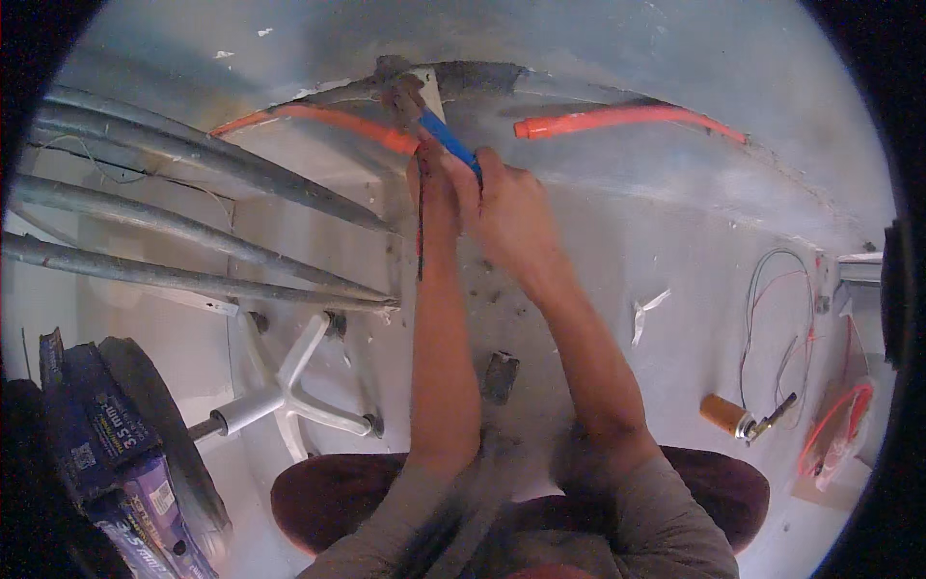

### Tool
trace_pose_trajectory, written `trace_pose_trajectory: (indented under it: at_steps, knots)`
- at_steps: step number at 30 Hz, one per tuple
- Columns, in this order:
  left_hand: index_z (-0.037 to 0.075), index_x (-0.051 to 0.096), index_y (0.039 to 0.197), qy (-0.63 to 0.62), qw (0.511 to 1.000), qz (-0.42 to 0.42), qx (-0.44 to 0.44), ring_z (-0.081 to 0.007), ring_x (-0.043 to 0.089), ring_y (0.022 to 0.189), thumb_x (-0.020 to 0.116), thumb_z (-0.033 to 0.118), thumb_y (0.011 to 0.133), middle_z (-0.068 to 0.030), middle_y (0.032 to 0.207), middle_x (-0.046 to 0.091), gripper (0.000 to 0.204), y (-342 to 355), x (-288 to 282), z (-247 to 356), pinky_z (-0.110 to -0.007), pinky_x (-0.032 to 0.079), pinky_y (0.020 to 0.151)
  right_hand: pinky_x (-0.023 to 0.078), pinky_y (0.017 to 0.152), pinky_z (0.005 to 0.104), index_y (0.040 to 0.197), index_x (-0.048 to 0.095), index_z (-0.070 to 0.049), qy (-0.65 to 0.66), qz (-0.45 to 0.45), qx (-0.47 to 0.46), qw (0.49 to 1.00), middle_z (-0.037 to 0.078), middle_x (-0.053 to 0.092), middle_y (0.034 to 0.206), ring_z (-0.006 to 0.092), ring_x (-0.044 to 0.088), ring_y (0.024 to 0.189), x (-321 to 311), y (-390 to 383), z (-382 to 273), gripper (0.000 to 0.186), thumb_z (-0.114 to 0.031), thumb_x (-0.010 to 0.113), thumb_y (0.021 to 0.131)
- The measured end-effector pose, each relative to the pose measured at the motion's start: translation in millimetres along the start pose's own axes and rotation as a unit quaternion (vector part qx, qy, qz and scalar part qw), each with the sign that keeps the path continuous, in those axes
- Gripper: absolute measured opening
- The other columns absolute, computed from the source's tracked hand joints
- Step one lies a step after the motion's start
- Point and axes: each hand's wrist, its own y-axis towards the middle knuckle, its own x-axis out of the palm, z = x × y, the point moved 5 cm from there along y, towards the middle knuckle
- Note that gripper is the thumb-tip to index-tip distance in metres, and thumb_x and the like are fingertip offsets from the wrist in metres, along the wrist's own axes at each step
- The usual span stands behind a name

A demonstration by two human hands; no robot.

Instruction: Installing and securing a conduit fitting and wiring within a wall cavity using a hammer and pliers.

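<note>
Head view: the blue-handled tool (449, 135) is at the far edge of the floor (675, 367), its dull brown head over the dark patch (482, 82) at the foot of the wall (598, 48). Your right hand (516, 212) is wrapped round the handle; your left hand (436, 183) is bunched just beside it, by the end of the left orange pipe (338, 118), and I cannot tell whether it pinches pipe or handle. The right orange pipe (598, 120) lies apart, its end pointing back toward your hands.

The step in hand looks like working that patch with the tool; the next move probably calls for short, steady strokes that spare the pipe end.

Toward the floor's right edge, an orange canister (726, 417) lies tipped over, a torch nozzle fitted, contents hidden. Beyond it, a clear bag (831, 458) seems to hold a red loop (837, 417). In the near left corner sit purple packages (111, 429), contents hidden.
</note>
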Motion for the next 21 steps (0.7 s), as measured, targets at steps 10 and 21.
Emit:
trace_pose_trajectory:
  at_steps: [10, 21]
  knots:
    - [0.009, 0.058, 0.105, -0.08, 0.996, -0.033, 0.011, -0.0118, 0.053, 0.073, 0.059, 0.059, 0.096, -0.0019, 0.08, 0.054, 0.05, 5, -16, -3, -0.027, 0.046, 0.066, 0.052, 0.058, 0.051, 0.103, 0.061, 0.002, 0.006, -0.021, 0.0, 1.0, 0.026, 0.065, 0.071, 0.047, 0.065, 0.066, 4, 2, -20, 0.04, -0.037, 0.055, 0.101]
    - [0.011, 0.056, 0.1, -0.089, 0.99, 0.003, 0.108, -0.0087, 0.051, 0.068, 0.058, 0.06, 0.096, 0.0015, 0.075, 0.052, 0.049, -9, 1, 4, -0.024, 0.043, 0.059, 0.052, 0.059, 0.0528, 0.116, 0.06, 0.007, 0.025, -0.05, 0.007, 0.998, 0.026, 0.065, 0.071, 0.0467, 0.065, 0.064, 6, -6, -10, 0.048, -0.039, 0.054, 0.101]
